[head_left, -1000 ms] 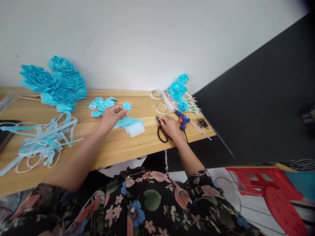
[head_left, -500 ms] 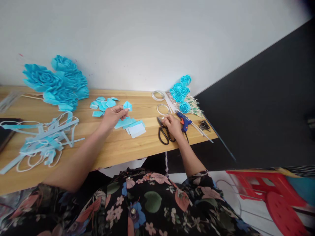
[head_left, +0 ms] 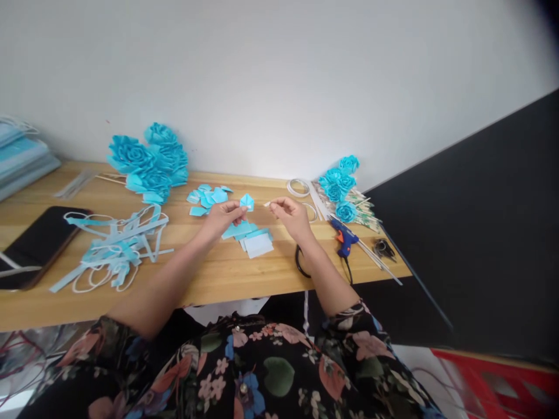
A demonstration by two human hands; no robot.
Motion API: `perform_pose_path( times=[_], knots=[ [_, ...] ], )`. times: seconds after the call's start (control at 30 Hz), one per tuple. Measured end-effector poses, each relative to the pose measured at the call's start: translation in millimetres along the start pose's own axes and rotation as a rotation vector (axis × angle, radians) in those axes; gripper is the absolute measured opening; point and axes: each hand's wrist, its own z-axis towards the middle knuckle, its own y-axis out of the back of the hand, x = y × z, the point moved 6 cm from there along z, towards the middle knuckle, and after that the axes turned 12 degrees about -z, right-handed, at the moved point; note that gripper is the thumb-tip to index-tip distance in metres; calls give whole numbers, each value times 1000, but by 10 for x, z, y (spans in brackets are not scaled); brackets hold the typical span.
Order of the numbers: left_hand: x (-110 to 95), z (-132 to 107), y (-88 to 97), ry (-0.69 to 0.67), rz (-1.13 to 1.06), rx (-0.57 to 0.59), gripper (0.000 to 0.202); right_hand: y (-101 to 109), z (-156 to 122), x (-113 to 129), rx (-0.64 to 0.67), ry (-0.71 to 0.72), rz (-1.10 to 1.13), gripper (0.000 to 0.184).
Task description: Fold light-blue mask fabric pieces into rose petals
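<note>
My left hand pinches a small folded light-blue piece between thumb and fingertips. A short gap to its right, my right hand holds a tiny white strip in its fingertips, pointing at the blue piece. Cut blue pieces are scattered behind my left hand. Blue and white rectangles lie overlapped in front of both hands. Black-handled scissors are mostly hidden under my right forearm.
Large blue flowers and a heap of strips and ear loops lie left, near a phone and stacked face masks. Rightward are a glue gun, smaller blue flowers and a white coil.
My right hand has left the scissors' side and come across toward my left hand, bringing the white strip near the blue piece. The view has swung left, showing the masks and phone.
</note>
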Motion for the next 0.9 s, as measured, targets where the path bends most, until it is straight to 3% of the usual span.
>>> perform_pose_path(
  times=[0.1,0.33,0.63,0.9],
  knots=[
    [-28,-13,-16,16,-22,1,34,-103,138,141,-29,98,-82,22],
    [3,-2,-11,43,-14,16,34,-192,152,415,-253,568,-445,16],
    [97,11,-12,89,-36,18,30,-180,40,310,-312,668,-473,12],
    [131,16,-7,104,-47,28,30,-223,75,251,-244,654,-548,15]
  ],
)
